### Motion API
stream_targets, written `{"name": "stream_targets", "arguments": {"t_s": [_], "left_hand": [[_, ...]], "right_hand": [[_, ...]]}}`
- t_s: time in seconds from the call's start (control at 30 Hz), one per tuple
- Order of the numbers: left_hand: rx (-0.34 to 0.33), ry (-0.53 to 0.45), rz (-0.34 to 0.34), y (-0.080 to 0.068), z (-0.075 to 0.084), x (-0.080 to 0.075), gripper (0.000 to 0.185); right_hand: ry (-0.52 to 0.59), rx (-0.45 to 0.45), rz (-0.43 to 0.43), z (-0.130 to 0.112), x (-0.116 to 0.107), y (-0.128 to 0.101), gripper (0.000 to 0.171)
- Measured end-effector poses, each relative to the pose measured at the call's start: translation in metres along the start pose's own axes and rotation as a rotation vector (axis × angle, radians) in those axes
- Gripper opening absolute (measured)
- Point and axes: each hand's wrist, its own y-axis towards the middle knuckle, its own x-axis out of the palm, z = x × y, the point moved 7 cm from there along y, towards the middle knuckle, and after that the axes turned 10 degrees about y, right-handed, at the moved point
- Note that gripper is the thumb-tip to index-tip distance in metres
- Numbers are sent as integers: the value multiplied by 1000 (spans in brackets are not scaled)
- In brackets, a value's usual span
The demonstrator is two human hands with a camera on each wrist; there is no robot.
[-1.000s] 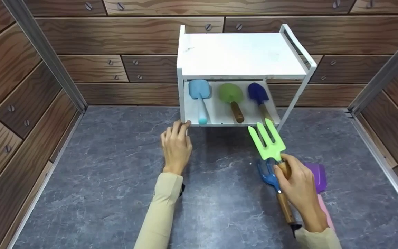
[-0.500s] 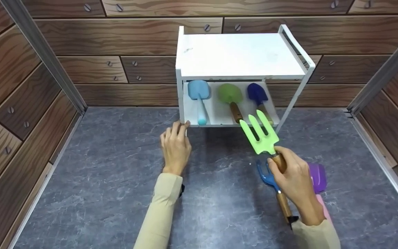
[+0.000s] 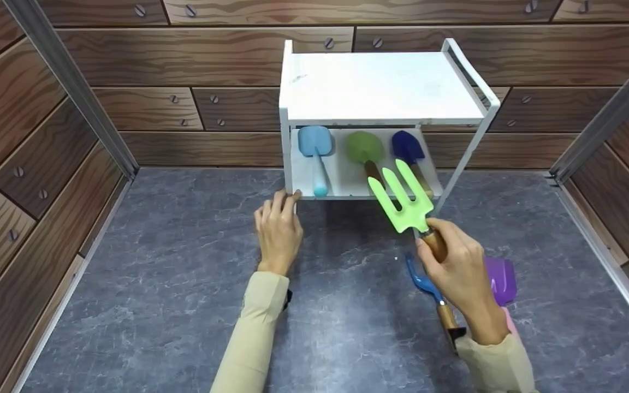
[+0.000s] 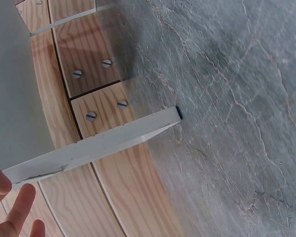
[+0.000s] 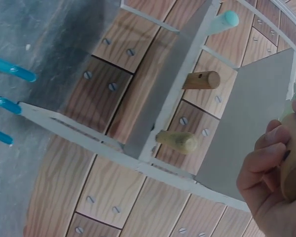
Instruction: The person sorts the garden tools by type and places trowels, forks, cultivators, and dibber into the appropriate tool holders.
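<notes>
With 12 o'clock toward the back wall, the right hand (image 3: 459, 267) sits at 5 o'clock from the white cart (image 3: 380, 87), gripping the wooden handle of the green fork (image 3: 413, 214), whose prongs point toward 11 and overlap the lower shelf (image 3: 344, 174) in the head view; contact cannot be told. The left hand (image 3: 279, 234), fingers loosely bent, touches the shelf's corner near 7 o'clock. The shelf carries a light blue shovel (image 3: 315, 142) at 9, a green scoop (image 3: 365, 146) mid-shelf and a dark blue trowel (image 3: 407, 146) at 3. A blue fork (image 3: 428, 286) lies at 7 o'clock from the right hand.
</notes>
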Motion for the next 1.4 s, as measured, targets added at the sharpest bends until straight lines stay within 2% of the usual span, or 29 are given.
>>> {"name": "stream_targets", "arguments": {"t_s": [0.43, 0.87, 1.13, 1.4], "left_hand": [[7, 6, 7, 1, 1, 1, 33], [4, 6, 20, 2, -1, 0, 32], [4, 10, 5, 0, -1, 1, 32], [0, 13, 8, 0, -1, 0, 32]], "right_hand": [[36, -32, 48, -14, 4, 28, 32], [50, -34, 50, -22, 12, 48, 34], [67, -2, 28, -26, 19, 60, 40], [70, 16, 40, -28, 23, 66, 38]]}}
